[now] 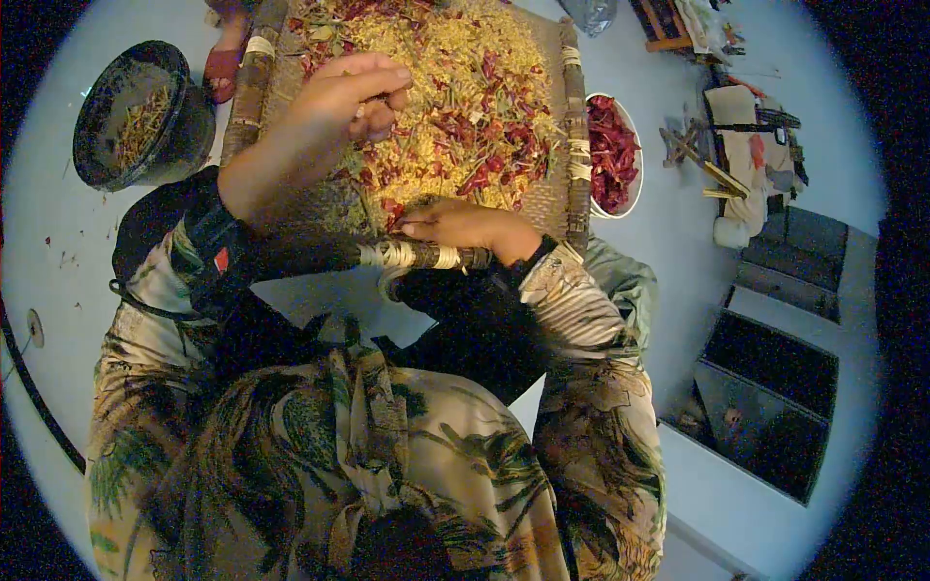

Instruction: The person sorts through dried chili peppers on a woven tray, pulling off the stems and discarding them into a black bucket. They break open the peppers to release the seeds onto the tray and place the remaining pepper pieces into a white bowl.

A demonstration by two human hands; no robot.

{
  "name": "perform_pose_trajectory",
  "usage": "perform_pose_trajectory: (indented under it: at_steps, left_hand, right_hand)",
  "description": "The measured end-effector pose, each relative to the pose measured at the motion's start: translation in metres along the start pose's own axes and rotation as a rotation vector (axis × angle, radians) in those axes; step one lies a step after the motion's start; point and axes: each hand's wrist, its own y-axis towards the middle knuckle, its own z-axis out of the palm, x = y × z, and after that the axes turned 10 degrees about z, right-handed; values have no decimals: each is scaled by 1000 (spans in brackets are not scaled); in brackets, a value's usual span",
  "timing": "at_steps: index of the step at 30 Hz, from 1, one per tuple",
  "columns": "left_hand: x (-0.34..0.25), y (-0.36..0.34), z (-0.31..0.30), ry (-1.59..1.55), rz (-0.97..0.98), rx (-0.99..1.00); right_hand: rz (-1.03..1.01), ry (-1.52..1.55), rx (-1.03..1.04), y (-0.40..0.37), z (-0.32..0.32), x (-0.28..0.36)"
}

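A woven tray (320, 198) with a thick wooden rim lies before me. In it are spread yellow seeds (441, 58) mixed with dried red chili pieces (475, 131) and bits of stem. My left hand (358, 94) is raised over the left part of the tray. Its fingers are curled in toward the thumb, and anything between them is too small to make out. Low over the tray's near edge, my right hand (470, 229) lies on the seeds with its fingers stretched leftward, close to a red chili piece (392, 207). Some of its fingertips are hidden.
Left of the tray stands a black bucket (184, 145) with stems inside. On the right is a white bucket (635, 194) of dried red chilies (612, 155). Another person's foot (222, 73) shows at the tray's upper left. A dark cabinet (765, 387) stands far right.
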Motion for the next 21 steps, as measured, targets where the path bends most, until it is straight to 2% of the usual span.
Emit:
perform_pose_trajectory:
  at_steps: [2, 5, 8, 9, 12, 13, 16, 20, 21]
  left_hand:
    - [0, 1, -2, -6, -5, -4]
    - [-2, 1, -6, -28, -10, 6]
    - [-9, -1, -3, -33, -1, -27]
    - [-11, -2, -3, -36, 3, -26]
    - [-10, -1, -5, -81, -5, -12]
    - [-10, -1, -6, -99, -10, -8]
    - [-10, 1, -10, -92, -34, 56]
    - [-7, -1, -7, -63, -1, -22]
    - [-4, 1, -10, -69, 3, -14]
  right_hand:
    - [-60, 3, -46, 15, 6, -13]
    - [-262, 206, -407, 25, 10, -26]
    - [-139, 463, -630, 8, -10, -17]
    - [-125, 307, -745, 9, -15, -20]
    - [51, 308, -507, 4, -12, -24]
    - [-97, 129, -488, 9, -7, -18]
    - [-235, 203, -143, 25, 11, 5]
    - [-152, 171, -285, 46, 13, 19]
    - [-277, 114, -426, 55, 10, 8]
